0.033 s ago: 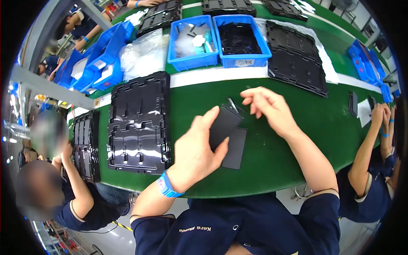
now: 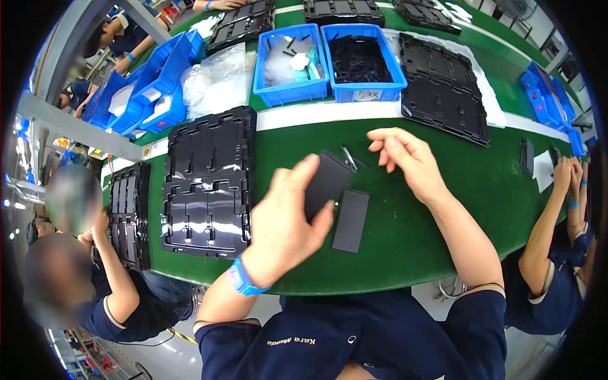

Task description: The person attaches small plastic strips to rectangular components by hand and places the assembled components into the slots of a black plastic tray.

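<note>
The left hand (image 2: 285,218) grips a flat black panel (image 2: 326,180) by its near-left edge, thumb on top and fingers underneath, holding it tilted just above the green table (image 2: 411,253). A second flat black panel (image 2: 351,220) lies flat on the table just right of that hand, near the first panel's lower corner. The right hand (image 2: 405,161) hovers open to the right of the held panel, fingers loosely curled and holding nothing; a thin dark strip (image 2: 349,158) lies on the table just left of its fingertips.

At the far side stand two blue bins side by side. The left blue bin (image 2: 288,94) holds clear bags and a few small pale pieces, though what they are is hard to make out. The right blue bin (image 2: 364,92) is filled with small black parts and bears a white label on its near wall. Left of them lies a crumpled clear plastic bag (image 2: 218,79). A black moulded tray (image 2: 209,183) sits left of the left hand, and another black tray (image 2: 446,92) lies on white sheeting at far right.
</note>
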Demonstrator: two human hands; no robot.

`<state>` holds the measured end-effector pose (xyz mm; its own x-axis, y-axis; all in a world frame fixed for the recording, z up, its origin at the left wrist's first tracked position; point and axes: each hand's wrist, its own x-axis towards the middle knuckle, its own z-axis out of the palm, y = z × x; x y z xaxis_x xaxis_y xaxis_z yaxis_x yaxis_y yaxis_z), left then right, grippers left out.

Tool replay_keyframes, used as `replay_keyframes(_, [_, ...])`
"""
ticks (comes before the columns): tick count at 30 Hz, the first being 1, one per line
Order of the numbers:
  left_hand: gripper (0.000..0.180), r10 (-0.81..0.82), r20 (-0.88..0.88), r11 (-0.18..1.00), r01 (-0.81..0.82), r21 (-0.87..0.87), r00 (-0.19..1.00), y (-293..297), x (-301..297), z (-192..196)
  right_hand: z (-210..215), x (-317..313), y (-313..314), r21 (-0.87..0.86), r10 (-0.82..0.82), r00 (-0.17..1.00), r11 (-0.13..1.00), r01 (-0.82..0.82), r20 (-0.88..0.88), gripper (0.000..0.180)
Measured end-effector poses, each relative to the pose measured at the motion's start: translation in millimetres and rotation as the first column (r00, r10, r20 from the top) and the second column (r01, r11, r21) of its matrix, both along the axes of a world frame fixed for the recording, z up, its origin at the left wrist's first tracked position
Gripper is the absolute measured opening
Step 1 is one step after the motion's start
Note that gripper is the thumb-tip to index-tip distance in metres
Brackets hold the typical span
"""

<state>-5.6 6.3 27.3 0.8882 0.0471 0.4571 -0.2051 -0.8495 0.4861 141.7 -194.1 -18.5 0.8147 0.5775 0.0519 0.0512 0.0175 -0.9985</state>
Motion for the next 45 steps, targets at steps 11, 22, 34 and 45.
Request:
replay_keyframes(11, [0.057, 0.767, -0.038, 0.590, -0.679, 0.437, 0.641, 209.5, -14.9, 1.5, -11.6, 2.9, -1.5, -0.105, -0.041, 0.994, 0.993, 0.051, 0.098, 0.025])
replay_keyframes(22, [0.044, 0.732, -0.031, 0.609, -0.634, 0.477, 0.680, 211.9, -1.1, -16.9, -11.4, 1.2, -0.4, -0.121, -0.035, 0.992, 0.991, 0.049, 0.118, 0.024])
replay_keyframes(34, [0.043, 0.682, 0.049, 0.525, -0.535, 0.662, 0.729, 209.4, -10.0, -21.7, -15.4, 4.5, -1.1, -0.127, -0.019, 0.988, 0.991, 0.039, 0.156, 0.025])
replay_keyframes(45, [0.085, -0.059, -0.350, 0.912, 0.193, 0.361, 0.935, -32.8, -21.3, -18.7, -11.5, -1.4, -2.6, -0.019, -0.046, 0.999, 0.999, 0.047, 0.027, 0.035])
